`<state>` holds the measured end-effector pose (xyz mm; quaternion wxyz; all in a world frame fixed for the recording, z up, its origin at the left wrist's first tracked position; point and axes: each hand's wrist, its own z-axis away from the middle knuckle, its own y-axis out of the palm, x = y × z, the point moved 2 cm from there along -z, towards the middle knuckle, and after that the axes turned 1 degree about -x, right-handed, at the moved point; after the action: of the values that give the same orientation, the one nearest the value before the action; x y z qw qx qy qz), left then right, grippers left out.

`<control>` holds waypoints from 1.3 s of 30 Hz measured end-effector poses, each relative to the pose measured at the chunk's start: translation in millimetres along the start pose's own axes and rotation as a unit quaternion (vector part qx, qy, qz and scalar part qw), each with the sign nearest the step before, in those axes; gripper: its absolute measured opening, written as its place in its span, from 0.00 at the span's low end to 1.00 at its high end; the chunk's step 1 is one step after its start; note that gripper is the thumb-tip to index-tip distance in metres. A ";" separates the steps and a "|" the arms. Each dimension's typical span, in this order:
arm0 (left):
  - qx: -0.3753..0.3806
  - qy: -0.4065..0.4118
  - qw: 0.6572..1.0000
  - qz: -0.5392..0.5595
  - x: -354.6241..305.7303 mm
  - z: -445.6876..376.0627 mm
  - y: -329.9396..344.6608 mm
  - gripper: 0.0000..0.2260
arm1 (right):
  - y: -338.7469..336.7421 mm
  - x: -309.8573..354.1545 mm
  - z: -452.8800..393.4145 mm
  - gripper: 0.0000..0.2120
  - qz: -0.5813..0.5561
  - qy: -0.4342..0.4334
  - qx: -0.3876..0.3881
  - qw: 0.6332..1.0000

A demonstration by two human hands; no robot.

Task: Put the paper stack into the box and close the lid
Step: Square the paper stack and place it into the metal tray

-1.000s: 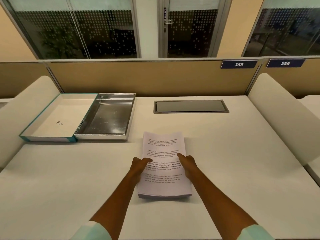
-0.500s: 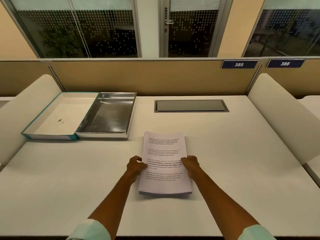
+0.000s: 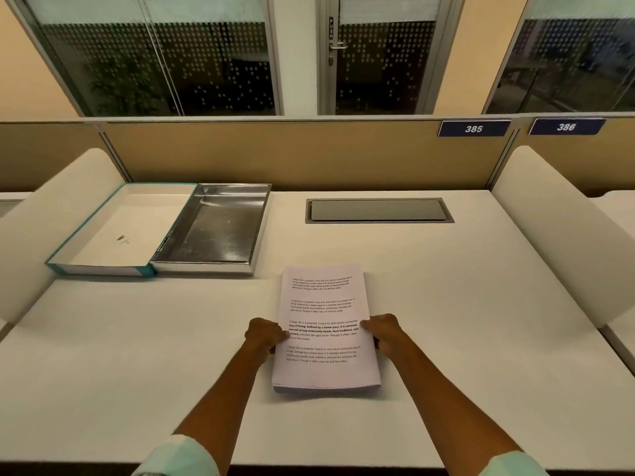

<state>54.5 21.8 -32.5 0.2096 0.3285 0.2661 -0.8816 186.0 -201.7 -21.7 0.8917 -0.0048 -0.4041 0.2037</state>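
Observation:
A thick stack of printed white paper (image 3: 323, 304) lies flat on the desk in front of me. My left hand (image 3: 264, 334) grips its left edge and my right hand (image 3: 383, 333) grips its right edge, thumbs on the top sheet. At the far left stands the open box: a silver-lined tray (image 3: 220, 231) with its teal-edged white lid (image 3: 117, 231) folded open to the left. The box holds nothing.
The white desk (image 3: 464, 321) has curved side dividers left (image 3: 48, 214) and right (image 3: 556, 228), and a tan partition behind. A grey cable hatch (image 3: 378, 210) is set into the desk beyond the paper.
My fingers have moved from flat on the top sheet outwards to the stack's side edges and closed on them. The stack has stayed where it was.

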 end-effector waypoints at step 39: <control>-0.004 0.148 0.986 0.077 -111.1 -90.8 -218.9 0.05 | 217.5 172.2 4.6 0.05 -0.032 -0.106 0.030 0.993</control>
<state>55.1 267.2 58.5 0.2363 0.4742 0.2715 -0.8035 206.2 60.3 67.5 0.8498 0.0564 -0.4896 0.1868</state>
